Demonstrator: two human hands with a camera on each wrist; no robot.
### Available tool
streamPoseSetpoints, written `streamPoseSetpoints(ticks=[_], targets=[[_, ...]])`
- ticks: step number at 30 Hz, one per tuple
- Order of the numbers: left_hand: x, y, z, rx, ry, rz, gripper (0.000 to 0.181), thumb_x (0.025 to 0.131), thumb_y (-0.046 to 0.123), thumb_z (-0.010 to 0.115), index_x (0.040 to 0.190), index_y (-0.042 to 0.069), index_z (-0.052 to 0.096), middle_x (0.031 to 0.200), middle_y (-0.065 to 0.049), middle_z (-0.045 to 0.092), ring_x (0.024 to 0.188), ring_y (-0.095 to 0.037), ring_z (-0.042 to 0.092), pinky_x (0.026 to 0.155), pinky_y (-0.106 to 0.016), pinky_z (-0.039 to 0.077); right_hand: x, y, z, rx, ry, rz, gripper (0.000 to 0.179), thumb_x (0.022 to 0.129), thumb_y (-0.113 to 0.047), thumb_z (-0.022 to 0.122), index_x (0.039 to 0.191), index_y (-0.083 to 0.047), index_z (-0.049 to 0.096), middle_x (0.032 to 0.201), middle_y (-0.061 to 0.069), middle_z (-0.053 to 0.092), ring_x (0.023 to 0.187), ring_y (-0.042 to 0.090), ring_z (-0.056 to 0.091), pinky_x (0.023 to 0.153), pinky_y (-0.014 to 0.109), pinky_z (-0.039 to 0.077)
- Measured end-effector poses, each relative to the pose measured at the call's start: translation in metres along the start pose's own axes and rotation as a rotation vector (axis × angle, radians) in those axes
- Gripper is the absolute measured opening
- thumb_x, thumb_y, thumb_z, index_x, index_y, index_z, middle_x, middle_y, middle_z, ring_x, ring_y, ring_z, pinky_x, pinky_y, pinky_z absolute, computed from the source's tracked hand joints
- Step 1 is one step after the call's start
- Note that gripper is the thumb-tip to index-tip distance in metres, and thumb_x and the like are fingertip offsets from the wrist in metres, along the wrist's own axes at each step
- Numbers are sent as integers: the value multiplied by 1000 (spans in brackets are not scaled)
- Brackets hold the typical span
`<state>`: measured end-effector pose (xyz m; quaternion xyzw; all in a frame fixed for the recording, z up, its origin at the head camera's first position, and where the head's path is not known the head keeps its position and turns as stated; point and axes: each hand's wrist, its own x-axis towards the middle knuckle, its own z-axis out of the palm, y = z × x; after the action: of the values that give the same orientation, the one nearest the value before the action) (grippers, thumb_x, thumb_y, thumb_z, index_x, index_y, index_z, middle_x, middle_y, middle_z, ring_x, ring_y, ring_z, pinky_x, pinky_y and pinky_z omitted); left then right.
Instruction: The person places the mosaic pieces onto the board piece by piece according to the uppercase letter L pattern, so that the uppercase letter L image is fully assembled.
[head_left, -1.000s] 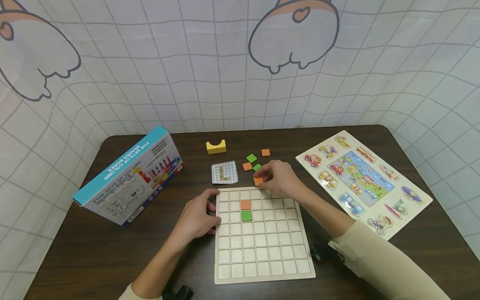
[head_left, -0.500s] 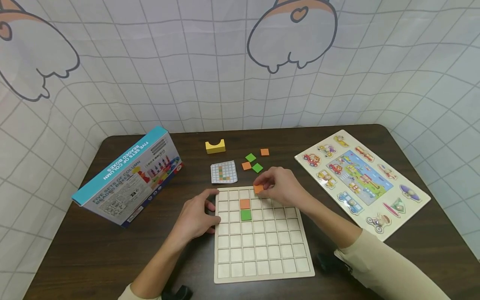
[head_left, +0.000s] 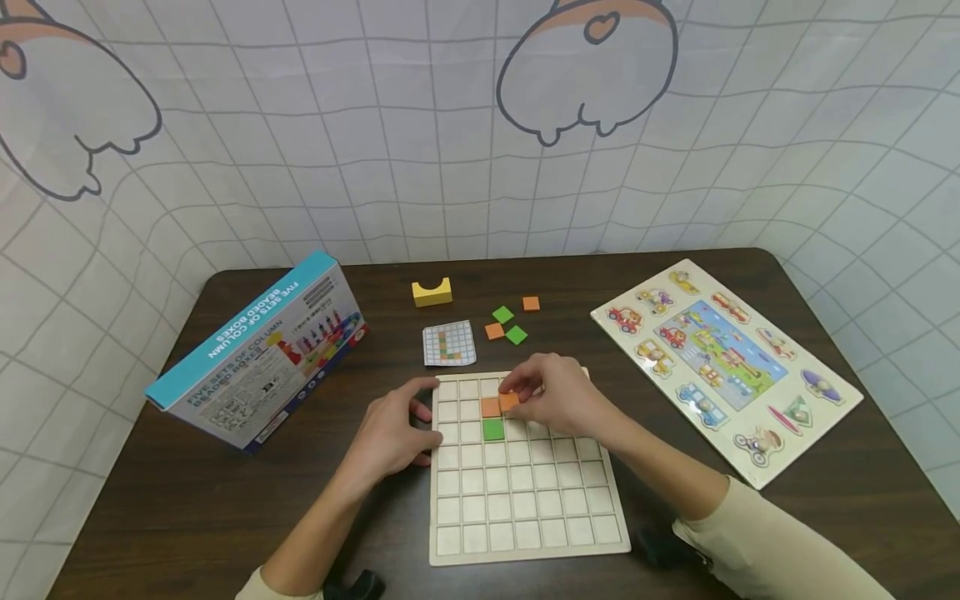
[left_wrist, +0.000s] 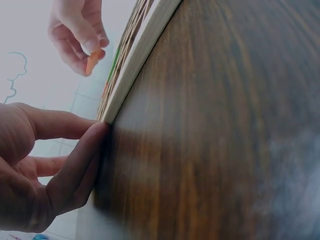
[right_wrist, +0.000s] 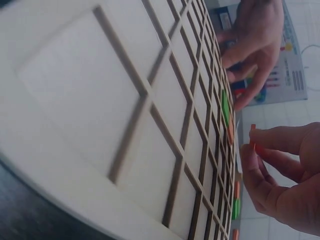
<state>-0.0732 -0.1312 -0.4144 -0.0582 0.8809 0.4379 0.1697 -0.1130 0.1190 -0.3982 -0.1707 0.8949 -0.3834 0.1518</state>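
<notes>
A pale wooden grid board [head_left: 517, 480] lies on the table, with an orange square tile [head_left: 491, 407] and a green square tile [head_left: 492, 430] seated in adjoining cells. My left hand [head_left: 395, 429] holds the board's left edge, thumb and forefinger spaced along it; the left wrist view shows the fingertips against the rim. Between thumb and fingers, my right hand [head_left: 562, 396] pinches another orange tile [head_left: 509, 402]. That tile is tilted above the board, just right of the seated orange one. From the right wrist view, the pinched tile [right_wrist: 253, 135] appears nearly edge-on.
Behind the board lie a small pattern card [head_left: 449, 344], loose green tiles [head_left: 516, 335] and orange tiles [head_left: 531, 304], and a yellow arch block [head_left: 432, 293]. A toy box [head_left: 262, 354] stands left. To the right is a picture puzzle board [head_left: 723, 367], partly near the right forearm.
My right hand has brought the pinched orange tile from behind the board toward me, over the upper cells beside the seated orange tile. The left hand stays at the board's edge.
</notes>
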Motion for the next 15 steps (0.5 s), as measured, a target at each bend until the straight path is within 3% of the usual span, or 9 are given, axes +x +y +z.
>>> streamPoseSetpoints(ticks=[15], targets=[[0,4,-1,10,-8,-25,74,82,-1,83,149,17,55,105,-14,61,59,-19,66,51,-30,62,-12,-5,17,4,-21,22,22,78,-6,88,96,-16,81,83,-3,68,78,11,60,73,28,51]])
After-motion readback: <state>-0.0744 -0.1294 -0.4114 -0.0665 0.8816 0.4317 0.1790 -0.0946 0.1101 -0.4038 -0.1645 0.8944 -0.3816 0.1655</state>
